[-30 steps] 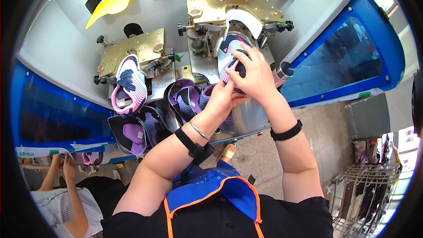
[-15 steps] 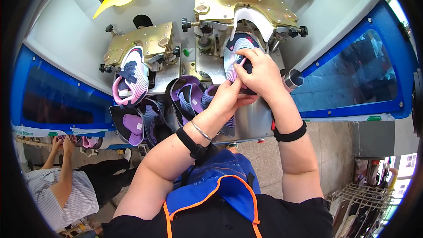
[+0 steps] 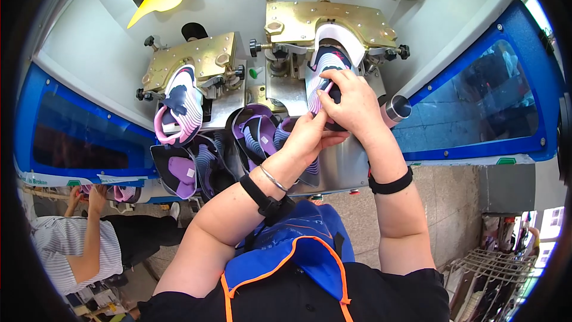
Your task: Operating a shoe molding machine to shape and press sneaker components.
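A shoe upper with pink and white stripes and a dark toe [image 3: 332,57] sits under the right-hand brass clamp plate [image 3: 326,16], its toe against a white curved pad [image 3: 344,37]. My right hand [image 3: 353,102] grips the shoe's opening, thumb and fingers closed on its edge. Nearer me, my left hand [image 3: 308,134] is closed at the heel end; its fingertips are partly hidden under the shoe. A similar shoe upper [image 3: 180,107] sits toe-in under the left brass clamp plate [image 3: 186,53], touched by neither hand.
Several dark and purple uppers [image 3: 182,173] lie on the machine's front ledge, left of my forearms. A metal cylinder [image 3: 397,108] stands right of my right hand. Blue window panels [image 3: 476,104] flank the machine. Another person [image 3: 83,244] works at lower left; a wire rack [image 3: 494,265] stands lower right.
The right clamp plate and its white pad have come down closer around the shoe's toe. Both hands keep their hold, nearly still. The other person at lower left has shifted slightly.
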The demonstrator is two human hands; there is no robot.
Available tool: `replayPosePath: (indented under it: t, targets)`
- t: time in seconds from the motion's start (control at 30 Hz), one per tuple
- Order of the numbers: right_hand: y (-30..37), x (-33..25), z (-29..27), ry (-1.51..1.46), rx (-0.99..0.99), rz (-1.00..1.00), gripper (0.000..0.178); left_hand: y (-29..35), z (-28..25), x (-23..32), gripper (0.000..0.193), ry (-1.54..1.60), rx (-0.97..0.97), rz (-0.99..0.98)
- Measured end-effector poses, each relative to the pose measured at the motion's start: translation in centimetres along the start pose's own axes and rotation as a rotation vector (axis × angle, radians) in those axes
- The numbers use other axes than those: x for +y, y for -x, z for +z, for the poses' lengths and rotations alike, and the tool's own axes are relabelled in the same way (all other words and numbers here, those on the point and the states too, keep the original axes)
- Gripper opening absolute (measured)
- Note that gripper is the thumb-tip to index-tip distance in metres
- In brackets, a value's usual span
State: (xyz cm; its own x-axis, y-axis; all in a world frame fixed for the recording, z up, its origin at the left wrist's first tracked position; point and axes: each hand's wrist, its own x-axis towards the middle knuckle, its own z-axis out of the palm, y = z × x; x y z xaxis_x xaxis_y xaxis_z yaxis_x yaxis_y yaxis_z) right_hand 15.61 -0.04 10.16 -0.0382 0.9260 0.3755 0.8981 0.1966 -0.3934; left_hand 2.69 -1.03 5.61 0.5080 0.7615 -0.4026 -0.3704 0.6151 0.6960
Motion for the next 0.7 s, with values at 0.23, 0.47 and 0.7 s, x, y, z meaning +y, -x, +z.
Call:
replayPosePath:
  t: [0.23,0.47,0.7]
  targets:
    - [0.5,0.6,0.7,-0.024,0.054,-0.003,0.034,-0.5,-0.4,-0.8,0.045,-0.004,-0.022,-0.021]
    - [1.6,1.4,1.8,-0.052,0.085,-0.036,0.034,-0.7,-1.1,-2.6,0.045,-0.047,-0.003,0.007]
    - [2.3,1.5,2.9,-0.035,0.164,-0.089,0.034,-2.1,-3.0,-4.1,0.043,-0.123,-0.048,0.019]
